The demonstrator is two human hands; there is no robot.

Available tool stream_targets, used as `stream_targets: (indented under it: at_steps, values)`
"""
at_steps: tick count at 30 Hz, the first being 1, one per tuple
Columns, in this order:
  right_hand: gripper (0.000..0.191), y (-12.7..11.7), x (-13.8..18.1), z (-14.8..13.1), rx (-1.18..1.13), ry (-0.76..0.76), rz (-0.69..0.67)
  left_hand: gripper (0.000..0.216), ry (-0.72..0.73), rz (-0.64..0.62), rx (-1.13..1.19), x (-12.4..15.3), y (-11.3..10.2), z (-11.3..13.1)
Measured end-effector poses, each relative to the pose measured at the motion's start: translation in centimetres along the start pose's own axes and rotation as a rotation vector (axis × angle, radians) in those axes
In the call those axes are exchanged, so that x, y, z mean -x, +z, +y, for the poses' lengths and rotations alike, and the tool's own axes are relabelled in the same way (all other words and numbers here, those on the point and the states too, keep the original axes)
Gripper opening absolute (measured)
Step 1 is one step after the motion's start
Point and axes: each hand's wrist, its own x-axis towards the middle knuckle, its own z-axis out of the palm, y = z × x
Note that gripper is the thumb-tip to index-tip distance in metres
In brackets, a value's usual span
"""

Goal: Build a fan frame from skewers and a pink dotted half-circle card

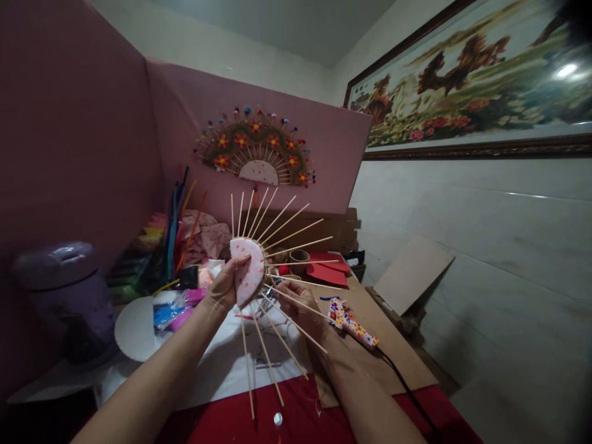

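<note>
A half-round piece covered in white cloth with pink dots [250,274] is tilted up on its side in front of me. Thin wooden sticks [282,248] fan out from its curved edge, and twine seems to run along that edge. My left hand [226,285] grips the flat side, thumb across the cloth face. Among the lower right sticks, close to the curved edge, is my right hand [296,303]. Its fingers are bent together; whether they pinch a stick or the twine is hidden. A flowered glue gun [354,324] lies just right of that hand.
On the pink board [324,154] hangs a finished-looking decorated fan [254,148]. Red paper [327,269] and a cardboard tube [298,256] sit behind my hands. Craft packets [173,314], a white disc [135,330] and a lidded container [69,302] stand left. A black cord [409,388] trails over the cardboard.
</note>
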Motion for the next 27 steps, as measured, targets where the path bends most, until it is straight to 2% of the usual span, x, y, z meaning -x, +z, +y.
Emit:
stream_targets:
  at_steps: [3, 11, 19, 27]
  values:
    - [0.023, -0.4, 0.2, -0.4, -0.080, -0.002, -0.015, 0.016, -0.004, 0.008, 0.008, 0.1, 0.1, 0.1]
    - [0.024, -0.7, 0.2, -0.3, -0.049, -0.085, -0.002, 0.015, -0.011, 0.001, 0.007, -0.1, -0.4, 0.4]
    - [0.025, -1.9, -0.4, -0.1, -0.192, -0.181, 0.082, 0.015, 0.031, 0.053, 0.055, -0.3, -0.6, 0.9]
    - [0.026, -1.4, 0.1, -0.6, -0.187, -0.169, -0.019, 0.014, 0.021, 0.020, 0.057, -0.1, -0.7, 1.1]
